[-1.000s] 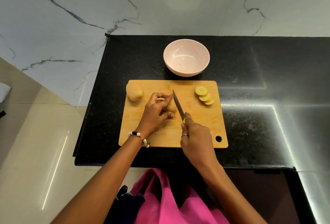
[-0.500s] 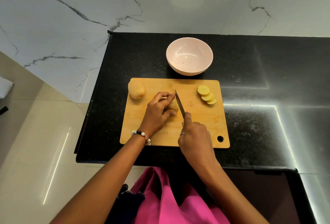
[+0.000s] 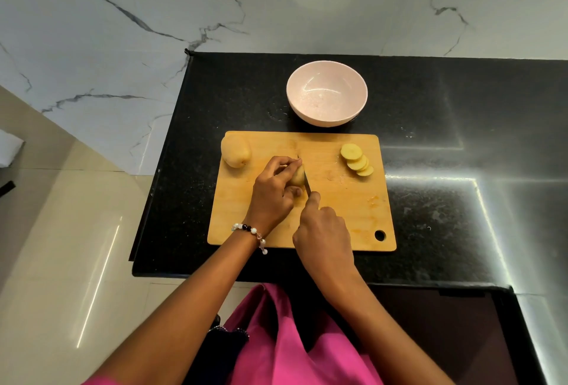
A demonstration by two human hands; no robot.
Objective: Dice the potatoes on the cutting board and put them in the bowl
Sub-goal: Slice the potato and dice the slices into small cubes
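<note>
The left hand (image 3: 273, 197) holds a cut potato (image 3: 297, 176) in the middle of the cutting board (image 3: 338, 215). The right hand (image 3: 322, 231) grips the knife (image 3: 306, 183), its blade on the potato. Slices (image 3: 356, 163) lie at 2 o'clock, a whole potato (image 3: 235, 151) at 10 o'clock. The bowl (image 3: 326, 92) sits at 12 o'clock on the bench (image 3: 461, 139).

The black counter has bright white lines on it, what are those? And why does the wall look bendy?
In the head view, the white streaks are glare from lights reflecting off the shiny black counter, right of the cutting board; the floor shows similar streaks. The wide-angle lens curves the edges. The bowl also shows small highlights.
</note>
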